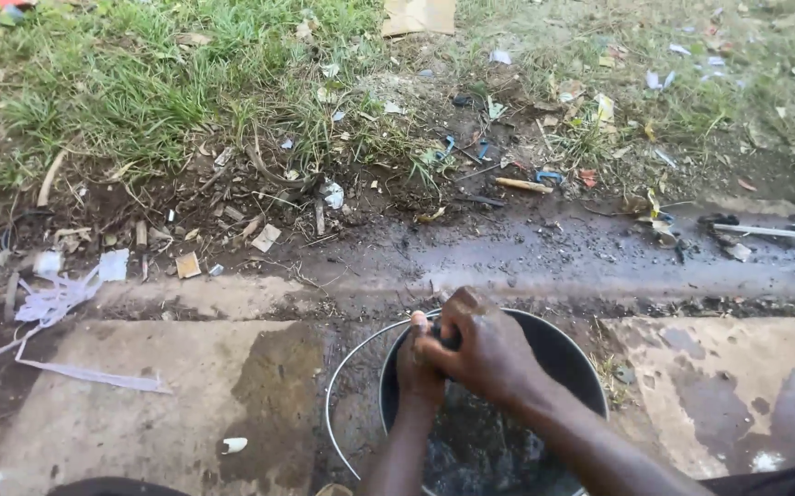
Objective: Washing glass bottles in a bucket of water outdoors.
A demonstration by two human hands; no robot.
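Down low, both hands meet over a black bucket (pixel 563 354): left hand (pixel 419 367) and right hand (pixel 480 349) clench one small dark object (pixel 450 338), its direction unclear.

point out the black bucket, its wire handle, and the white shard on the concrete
round black plastic bucket (pixel 570 354): head view, bare inner wall at right.
thin grey wire bucket handle (pixel 330 397): head view, left curve of the loop lying on concrete.
small white curved shard (pixel 233 445): head view, its middle.
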